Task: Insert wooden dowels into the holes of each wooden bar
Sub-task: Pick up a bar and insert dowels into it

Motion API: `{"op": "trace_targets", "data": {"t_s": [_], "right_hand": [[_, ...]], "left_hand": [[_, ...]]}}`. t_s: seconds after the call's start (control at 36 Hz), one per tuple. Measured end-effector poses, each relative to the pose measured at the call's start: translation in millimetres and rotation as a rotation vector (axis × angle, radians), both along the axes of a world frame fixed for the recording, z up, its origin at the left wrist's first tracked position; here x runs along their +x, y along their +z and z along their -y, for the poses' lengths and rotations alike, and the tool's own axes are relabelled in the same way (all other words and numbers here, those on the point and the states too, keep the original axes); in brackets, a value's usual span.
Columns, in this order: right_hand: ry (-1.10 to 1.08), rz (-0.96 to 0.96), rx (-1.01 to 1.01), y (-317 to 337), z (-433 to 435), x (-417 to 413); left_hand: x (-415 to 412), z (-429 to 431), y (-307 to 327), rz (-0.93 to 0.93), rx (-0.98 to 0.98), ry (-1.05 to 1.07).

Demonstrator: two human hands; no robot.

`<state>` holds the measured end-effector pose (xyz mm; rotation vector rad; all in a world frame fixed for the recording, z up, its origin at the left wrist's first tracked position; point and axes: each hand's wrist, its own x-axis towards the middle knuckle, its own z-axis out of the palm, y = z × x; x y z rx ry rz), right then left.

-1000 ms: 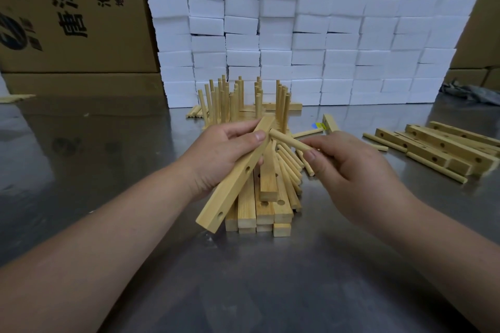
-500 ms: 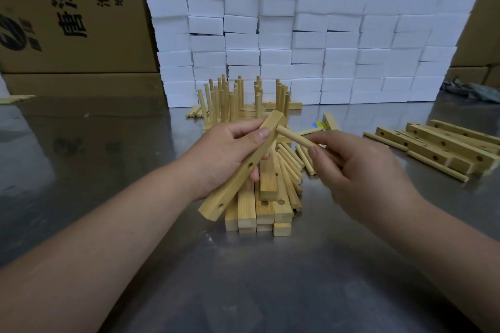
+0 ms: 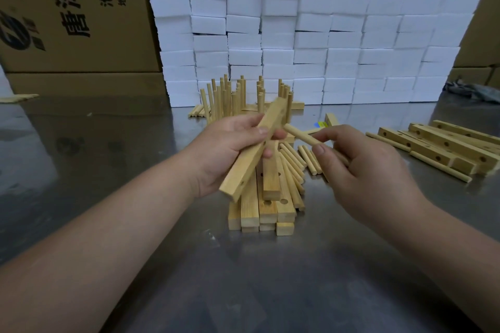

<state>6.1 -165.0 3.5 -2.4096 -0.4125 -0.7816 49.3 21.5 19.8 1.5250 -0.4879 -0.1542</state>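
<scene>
On the grey steel bench lies a stack of drilled pale wooden bars. Above it the left hand wraps its fingers round the middle of one tilted square wooden bar. The right hand pinches a short round wooden dowel, its tip just beside the bar. Both look light, stiff and smooth; holding the dowel rearward should leave length to push. Behind stand finished dowelled bars.

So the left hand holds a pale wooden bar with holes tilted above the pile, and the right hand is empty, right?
Not empty: in the head view the right hand pinches a short round wooden dowel. The left hand does hold the pale holed wooden bar tilted above the pile of wooden bars.
</scene>
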Motion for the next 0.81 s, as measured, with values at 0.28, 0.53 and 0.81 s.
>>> {"op": "trace_targets", "data": {"t_s": [0.28,0.53,0.81], "right_hand": [[0.263,-0.053,-0.036,-5.9,-5.4,-3.2],[0.299,0.026,-0.087,-10.3,-12.0,-4.4],[0.278,0.019,-0.065,-8.9,-11.0,-4.7]], "left_hand": [[11.0,3.9,-5.4,-0.129,-0.268,0.299],[4.4,16.3,-4.5,-0.133,-0.333,0.322],[0.3,11.2,-1.5,-0.154,-0.364,0.142]]}}
